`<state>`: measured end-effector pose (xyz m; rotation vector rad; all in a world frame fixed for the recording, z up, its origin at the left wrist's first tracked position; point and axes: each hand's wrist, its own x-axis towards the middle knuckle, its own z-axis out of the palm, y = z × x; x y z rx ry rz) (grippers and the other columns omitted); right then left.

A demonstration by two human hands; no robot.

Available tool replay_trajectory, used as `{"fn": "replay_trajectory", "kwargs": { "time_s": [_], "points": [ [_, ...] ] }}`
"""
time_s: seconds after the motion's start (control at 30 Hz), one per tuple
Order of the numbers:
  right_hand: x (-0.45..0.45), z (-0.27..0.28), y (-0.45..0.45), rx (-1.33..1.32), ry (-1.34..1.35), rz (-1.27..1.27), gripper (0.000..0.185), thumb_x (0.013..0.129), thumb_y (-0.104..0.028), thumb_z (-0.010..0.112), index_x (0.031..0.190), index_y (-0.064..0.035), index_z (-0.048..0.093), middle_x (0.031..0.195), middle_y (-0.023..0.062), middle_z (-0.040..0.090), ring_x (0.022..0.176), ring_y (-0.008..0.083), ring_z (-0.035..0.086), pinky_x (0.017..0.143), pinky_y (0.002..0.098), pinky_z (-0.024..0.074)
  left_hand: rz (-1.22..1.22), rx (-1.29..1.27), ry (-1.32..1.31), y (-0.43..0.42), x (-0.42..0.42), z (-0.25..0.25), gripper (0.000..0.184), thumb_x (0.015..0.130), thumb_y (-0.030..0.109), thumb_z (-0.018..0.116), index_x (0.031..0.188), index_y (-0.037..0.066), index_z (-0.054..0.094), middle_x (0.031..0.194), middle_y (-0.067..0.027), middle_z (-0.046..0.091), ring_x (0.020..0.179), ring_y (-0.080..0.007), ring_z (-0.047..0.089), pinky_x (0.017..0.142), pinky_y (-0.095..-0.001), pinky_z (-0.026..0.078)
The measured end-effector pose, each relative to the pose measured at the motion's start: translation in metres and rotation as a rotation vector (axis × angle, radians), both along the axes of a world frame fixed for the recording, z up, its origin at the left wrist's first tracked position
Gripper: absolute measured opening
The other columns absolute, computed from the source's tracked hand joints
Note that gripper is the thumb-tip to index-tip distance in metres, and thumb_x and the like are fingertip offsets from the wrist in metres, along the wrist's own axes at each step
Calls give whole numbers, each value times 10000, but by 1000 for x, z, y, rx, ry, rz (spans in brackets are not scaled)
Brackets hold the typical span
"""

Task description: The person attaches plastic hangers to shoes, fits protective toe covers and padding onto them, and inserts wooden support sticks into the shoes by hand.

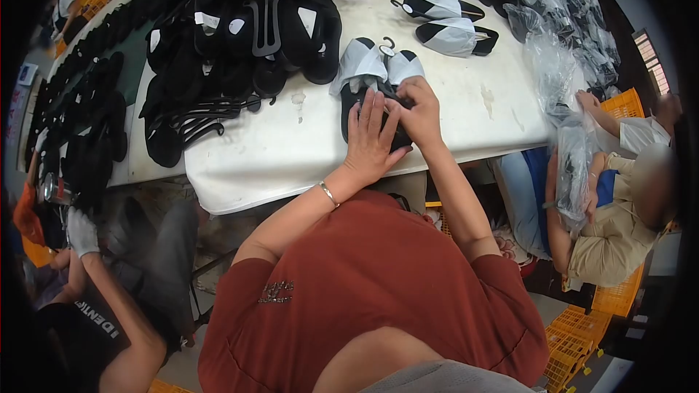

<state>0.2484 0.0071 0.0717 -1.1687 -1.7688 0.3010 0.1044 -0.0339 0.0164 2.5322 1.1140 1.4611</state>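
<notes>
A pair of black slippers (349,105) lies on the white table before me, their toe ends wrapped in white paper (362,60) and a black hanger (387,49) between them. My left hand (370,138) rests on the slippers with its fingers spread. Close beside it, my right hand (420,110) has its fingers pinched together over the right slipper; what is between the fingertips is too small to make out.
Black slippers (313,29) and hangers (200,118) are heaped at the left. More wrapped pairs (455,36) lie further back. Plastic-bagged slippers (520,22) and a person (601,255) holding a clear bag are at the right. Another person (124,306) is at the left.
</notes>
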Motion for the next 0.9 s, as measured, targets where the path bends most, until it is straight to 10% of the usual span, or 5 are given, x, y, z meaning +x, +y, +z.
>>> {"fn": "replay_trajectory", "kwargs": {
  "time_s": [0.23,0.4,0.67,0.73,0.9],
  "points": [
    [-15,44,-57,11,91,21,336,673,-48,872,733,-7,544,873,89,582,786,218,586,673,315,476,-181,153,-164,11,-13,-3,753,676,218,902,1235,2,445,1598,-358,192,1339,-572,353,1031,-602,385],
    [-12,76,-112,289,90,239,294,671,48,814,749,-46,546,897,101,591,823,269,652,717,362,519,-6,-181,-96,9,-48,0,1057,744,205,821,1574,-30,210,1607,-372,163,1433,-521,277,1166,-565,265],
    [36,54,-112,-318,-255,729,319,727,-238,876,923,-50,709,1112,102,698,1158,345,642,942,451,509,62,-236,-97,2,-101,-7,912,826,119,701,1590,18,213,1658,-296,116,1516,-478,195,1226,-535,201],
    [49,48,-111,-468,-404,726,385,794,-375,813,1000,-54,760,1248,129,704,1168,330,647,964,455,508,203,-228,210,7,-116,3,768,843,87,661,1543,17,351,1636,-294,193,1483,-474,254,1201,-541,218],
    [59,53,-89,-352,-25,370,194,826,-176,791,953,-41,733,1186,154,704,1100,297,682,974,356,509,149,-203,-38,36,-113,48,490,856,75,646,1344,48,607,1537,-209,434,1465,-426,326,1167,-571,245]
  ]
}}
